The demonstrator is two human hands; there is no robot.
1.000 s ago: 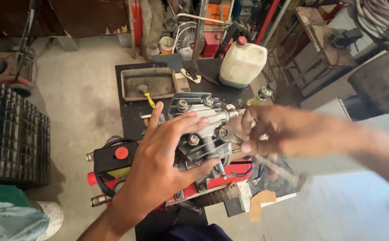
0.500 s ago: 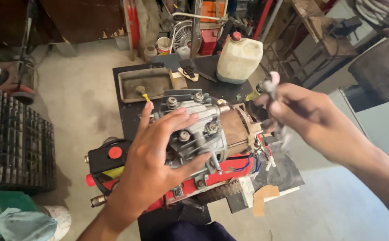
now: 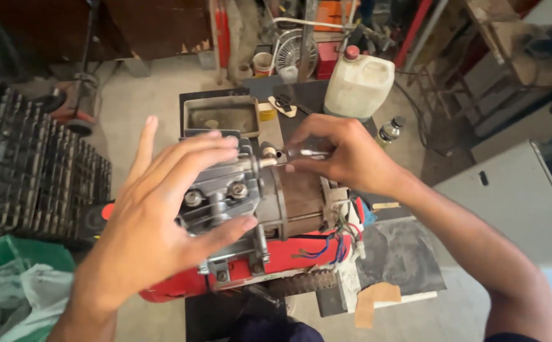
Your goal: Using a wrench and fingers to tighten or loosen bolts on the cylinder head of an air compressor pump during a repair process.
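Step in hand, as judged from the hands: work at a fitting on the far side of the compressor pump head (image 3: 225, 190), done with a slim metal tool (image 3: 304, 152).

The left hand (image 3: 156, 234) lies flat over the grey pump head, fingers spread and released, steadying it rather than gripping. The right hand (image 3: 345, 155) has its fingers clenched around the slim metal tool, whose tip meets the small fitting (image 3: 268, 152) where the head joins the motor body (image 3: 298, 196). The assembly sits on a red tank (image 3: 288, 259), at the centre of a dark table (image 3: 409, 253).

The next move would call for steady pressure from the left hand while the right turns or seats the tool squarely on the fitting.

Count:
- One pump head with two visible bolts.
- One motor body with a bundle of red and blue wires (image 3: 333, 244).
- One metal tray (image 3: 220, 114), far left.
- One white jug (image 3: 358, 85), far right.
- One small bottle (image 3: 390, 130).
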